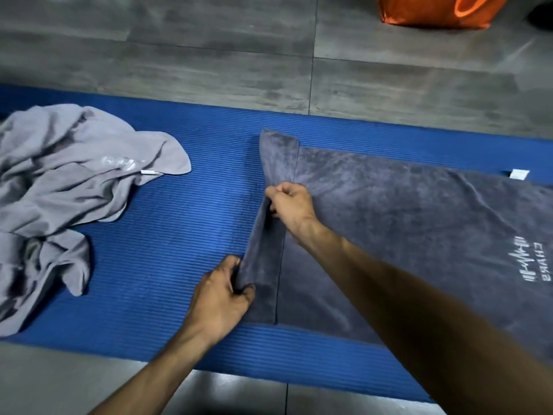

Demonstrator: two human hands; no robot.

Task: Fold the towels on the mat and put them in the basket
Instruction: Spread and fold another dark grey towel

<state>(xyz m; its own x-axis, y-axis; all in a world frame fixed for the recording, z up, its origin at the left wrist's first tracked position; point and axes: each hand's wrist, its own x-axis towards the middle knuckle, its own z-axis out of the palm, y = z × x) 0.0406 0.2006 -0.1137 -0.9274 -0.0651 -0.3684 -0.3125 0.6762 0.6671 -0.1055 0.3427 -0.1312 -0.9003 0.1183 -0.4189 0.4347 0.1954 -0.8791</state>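
A dark grey towel (404, 223) with white lettering lies spread over the right half of the blue mat (179, 229). Its left edge is turned over into a narrow strip and lifted off the mat. My left hand (221, 298) pinches that raised edge near the mat's front. My right hand (288, 203) grips the same edge farther back, its arm crossing over the towel. A light grey towel (68, 187) lies crumpled in a heap on the mat's left part. No basket shows clearly.
Grey tiled floor (209, 49) surrounds the mat. An orange bag (434, 10) stands on the floor at the top right. A white label (519, 174) sticks out at the dark towel's far edge. Bare mat lies between the two towels.
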